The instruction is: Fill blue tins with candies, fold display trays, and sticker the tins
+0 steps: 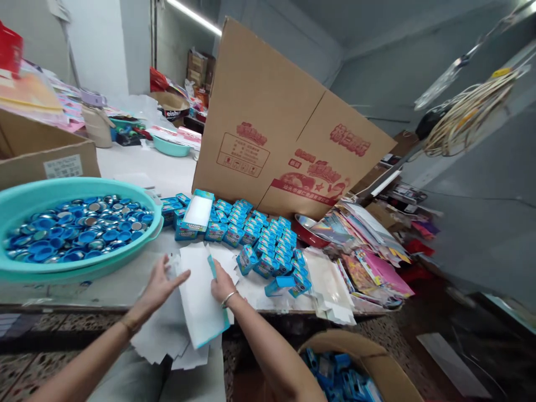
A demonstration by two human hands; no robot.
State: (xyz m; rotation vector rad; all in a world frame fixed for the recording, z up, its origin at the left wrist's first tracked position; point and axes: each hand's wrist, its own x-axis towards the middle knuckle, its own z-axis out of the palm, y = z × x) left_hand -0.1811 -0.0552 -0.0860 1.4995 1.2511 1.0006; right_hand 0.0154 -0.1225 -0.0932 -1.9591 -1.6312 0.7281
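Observation:
My right hand [221, 283] pinches the edge of a white cardboard sheet [200, 298] with blue printed edges, tilted above the table's front edge. My left hand [159, 286] is to the left of that sheet, thumb stretched toward it and fingers apart. Beneath both lies a loose pile of white cut sheets [161, 338], spilling over the table edge toward my lap. Just beyond, several small blue boxes [234, 231] stand packed in rows, and a white-faced blue carton [199, 211] leans on top of them.
On the left sits a turquoise basin [156, 223] full of blue and silver round pieces. A big cardboard panel [268, 111] rises behind the boxes. Stacked printed sheets [372, 262] lie at right. Below the table, a cardboard carton [377, 363] holds blue items.

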